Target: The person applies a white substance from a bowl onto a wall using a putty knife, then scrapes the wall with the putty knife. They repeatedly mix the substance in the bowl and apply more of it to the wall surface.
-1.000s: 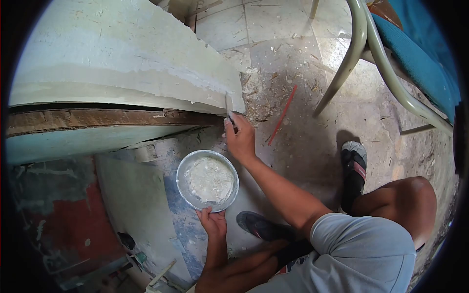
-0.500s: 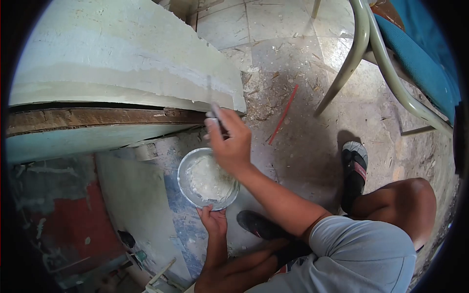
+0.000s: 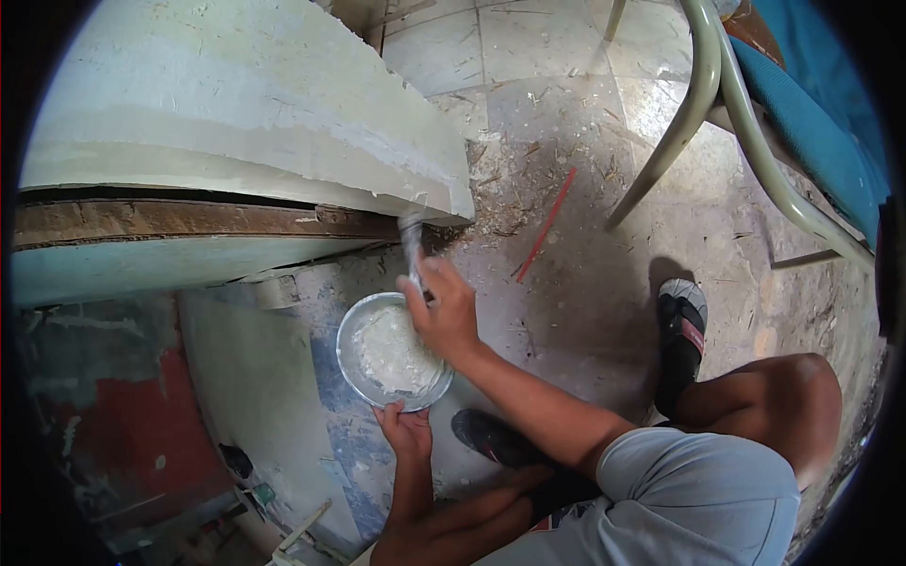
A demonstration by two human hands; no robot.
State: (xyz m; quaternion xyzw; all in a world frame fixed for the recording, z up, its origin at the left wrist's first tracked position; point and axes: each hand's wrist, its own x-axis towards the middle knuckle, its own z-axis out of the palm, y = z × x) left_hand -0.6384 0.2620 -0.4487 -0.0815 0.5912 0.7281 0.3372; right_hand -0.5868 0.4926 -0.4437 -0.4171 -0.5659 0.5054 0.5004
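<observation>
A round metal bowl (image 3: 345, 357) holds thick whitish paste (image 3: 392, 351) that looks like plaster. My left hand (image 3: 406, 429) grips the bowl at its near rim, thumb on the edge and fingers beneath. Above the bowl's far right side, my right hand (image 3: 445, 309) is closed around a putty knife (image 3: 412, 241), which is smeared by motion. The blade points away from me and overlaps the lower edge of the pale plastered wall panel (image 3: 283, 132) near its right corner.
A brown wooden strip (image 3: 170, 223) runs under the panel. Debris and a thin red strip (image 3: 547, 224) lie on the tiled floor (image 3: 547, 104). A metal-legged chair (image 3: 703, 75) with teal fabric stands at upper right. My shoes (image 3: 681, 316) rest on the floor.
My right hand has moved down toward the bowl, and the knife blade has dropped from the panel's face to its lower edge. The bowl has shifted slightly left in view.
</observation>
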